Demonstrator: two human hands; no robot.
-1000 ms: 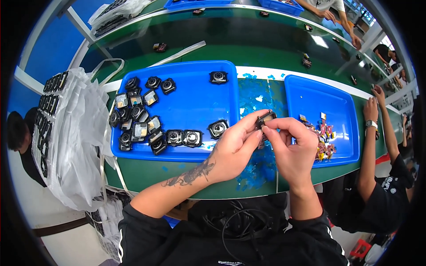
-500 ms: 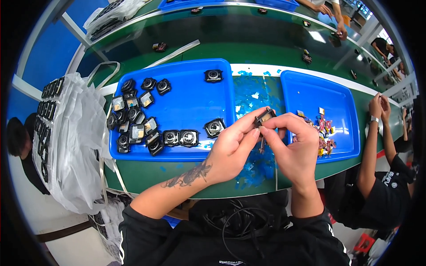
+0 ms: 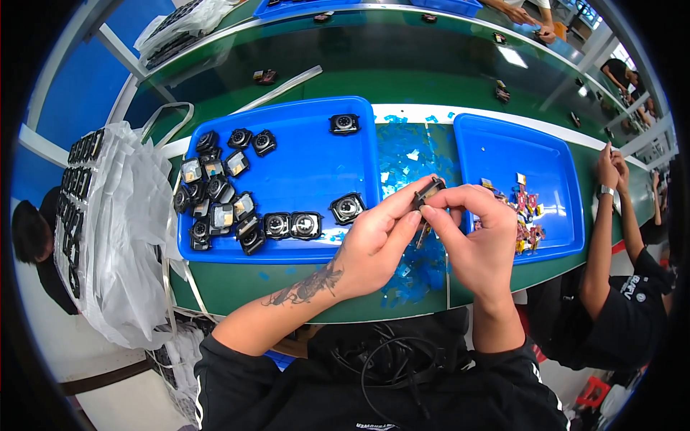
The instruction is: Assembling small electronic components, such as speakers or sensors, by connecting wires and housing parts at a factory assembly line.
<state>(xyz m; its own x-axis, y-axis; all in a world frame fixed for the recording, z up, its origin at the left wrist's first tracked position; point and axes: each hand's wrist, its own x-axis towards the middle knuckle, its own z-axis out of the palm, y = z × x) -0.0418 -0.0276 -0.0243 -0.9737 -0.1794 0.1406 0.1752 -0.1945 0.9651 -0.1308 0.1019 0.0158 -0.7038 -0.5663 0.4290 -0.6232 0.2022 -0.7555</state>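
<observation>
A small black smartwatch case point(image 3: 430, 191) is up between my two hands, over the gap between two blue trays. My left hand point(image 3: 381, 241) is closed on its left side, thumb and fingers pressed to it. The thumb and forefinger of my right hand point(image 3: 480, 233) pinch its lower right edge. Below the case, a thin copper-coloured strip point(image 3: 424, 234) shows between my hands; what it joins is hidden. To the left, the large blue tray point(image 3: 316, 118) carries several black watch cases point(image 3: 221, 215), some showing round sensor backs. In the smaller blue tray point(image 3: 514, 136) lie small red and gold parts point(image 3: 528, 212).
Blue film scraps point(image 3: 413, 276) litter the green bench. White plastic-wrapped racks of black cases point(image 3: 118, 230) stand at the left. Beyond a white rail runs a dark green belt point(image 3: 359, 50) with scattered parts. A co-worker's hands point(image 3: 611, 171) are raised at the right.
The watch case has tilted in my fingers, so its inside shows less. Parts on the far belt have shifted slightly right. A far co-worker's hand has moved left.
</observation>
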